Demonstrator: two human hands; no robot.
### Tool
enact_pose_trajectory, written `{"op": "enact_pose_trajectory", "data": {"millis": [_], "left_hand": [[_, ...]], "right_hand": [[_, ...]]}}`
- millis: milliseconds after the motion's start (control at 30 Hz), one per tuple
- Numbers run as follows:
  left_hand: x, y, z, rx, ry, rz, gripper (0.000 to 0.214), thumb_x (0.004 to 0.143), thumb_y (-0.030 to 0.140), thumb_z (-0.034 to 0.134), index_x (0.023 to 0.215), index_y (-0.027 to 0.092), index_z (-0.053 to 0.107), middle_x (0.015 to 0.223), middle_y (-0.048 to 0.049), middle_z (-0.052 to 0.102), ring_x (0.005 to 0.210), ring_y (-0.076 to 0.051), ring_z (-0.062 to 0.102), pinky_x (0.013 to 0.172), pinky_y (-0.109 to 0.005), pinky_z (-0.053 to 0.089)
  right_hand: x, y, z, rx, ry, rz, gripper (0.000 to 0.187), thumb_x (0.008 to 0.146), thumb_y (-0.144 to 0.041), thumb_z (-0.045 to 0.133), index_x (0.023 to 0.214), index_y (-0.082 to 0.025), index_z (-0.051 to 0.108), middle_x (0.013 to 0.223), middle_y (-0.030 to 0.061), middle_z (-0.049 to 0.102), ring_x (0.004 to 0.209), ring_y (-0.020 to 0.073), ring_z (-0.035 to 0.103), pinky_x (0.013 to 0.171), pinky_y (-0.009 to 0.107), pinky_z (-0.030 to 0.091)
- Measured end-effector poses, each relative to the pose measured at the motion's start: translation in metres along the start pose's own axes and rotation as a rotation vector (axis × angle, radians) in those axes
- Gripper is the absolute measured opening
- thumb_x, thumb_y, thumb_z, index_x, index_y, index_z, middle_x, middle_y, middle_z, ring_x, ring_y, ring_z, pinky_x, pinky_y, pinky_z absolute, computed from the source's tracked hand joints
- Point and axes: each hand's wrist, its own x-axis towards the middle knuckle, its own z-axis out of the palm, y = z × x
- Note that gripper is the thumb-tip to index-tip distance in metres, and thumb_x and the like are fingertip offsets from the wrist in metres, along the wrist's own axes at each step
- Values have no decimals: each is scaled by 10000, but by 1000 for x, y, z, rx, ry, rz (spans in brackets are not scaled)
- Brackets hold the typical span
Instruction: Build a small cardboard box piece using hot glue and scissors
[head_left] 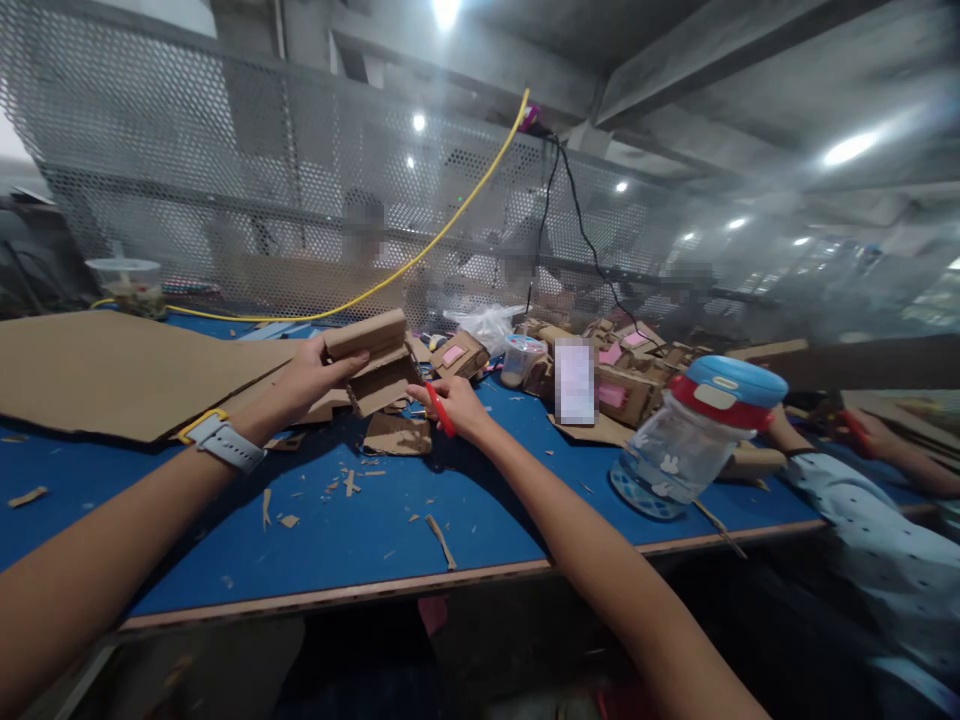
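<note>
- At far left, a large flat cardboard sheet (127,375) lies on the blue tabletop (487,510); behind it stands a lidded plastic cup (142,292).
- A wristwatch (223,443) with a pale grey strap and yellow trim sits on the left wrist.
- The left hand (315,375) is clamped on a folded cardboard piece (375,350), thumb lying across its near face; the piece is raised and tilted, near the middle of the tabletop, its hollow side towards the right hand.
- Just below that piece lies a torn-edged cardboard scrap (397,436); narrow cardboard offcuts (350,483) and crumbs are scattered nearer the front edge.
- A yellow cable (420,256) runs from the back left of the tabletop up in front of a perforated metal screen (225,165).
- The right hand (459,405) has its fingers closed around red-handled scissors (441,412); its fingertips are by the folded piece's lower right corner, whether touching I cannot tell.
- Beyond it are a small cardboard construction (459,356) with a pink patch, a crumpled clear plastic bag (484,325) and a clear plastic tub (519,362).
- Farther right, a blurred-out phone screen (576,382) stands against cardboard constructions (634,392) with pink patches.
- A clear water bottle (679,450) with a blue-and-red lid and rabbit prints stands near the front edge.
- At far right is a co-worker's dotted pale blue sleeve (862,520).
</note>
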Motion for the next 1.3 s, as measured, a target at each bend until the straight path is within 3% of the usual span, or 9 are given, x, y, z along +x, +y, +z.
{"op": "enact_pose_trajectory", "data": {"millis": [500,667,900,1067,1167,1300], "left_hand": [[0,-2,0,-42,4,-11,559,656,454,838,1099,168,652,1144,-139,729,1061,-314,692,786,-372,602],[2,-4,-1,-52,16,-44,541,660,434,844,1095,170,660,1145,-135,730,1042,-303,692,772,-367,597],[6,4,-10,-118,143,-85,517,715,420,824,1130,180,630,1188,-74,708,1048,-261,649,735,-324,586],[6,9,-13,-137,196,-121,439,756,405,797,1092,185,621,1116,-34,709,1028,-238,634,758,-322,579],[5,6,-9,-131,197,-153,462,740,423,810,1093,184,633,1067,-22,714,1024,-237,636,767,-316,564],[2,3,0,-134,164,-175,577,608,483,883,1040,176,656,1020,-46,734,1016,-263,657,805,-353,566]], "right_hand": [[0,-1,2,-35,28,-25,656,818,-757,530,490,-223,336,456,-55,302,474,80,314,501,254,221],[3,2,3,6,7,28,625,802,-758,573,519,-218,436,465,-60,338,474,92,373,497,248,268],[2,-3,-1,-77,-83,104,603,798,-748,632,568,-204,512,518,-43,448,523,117,460,536,254,319],[1,-6,0,-108,-2,70,542,847,-650,645,585,-214,458,549,-57,443,567,112,443,578,255,319],[5,-2,3,-9,75,124,511,776,-626,723,619,-213,466,559,-67,457,575,111,459,575,249,341],[10,0,4,362,167,146,509,661,-619,811,684,-208,512,611,-65,504,598,110,509,600,252,428]]}}
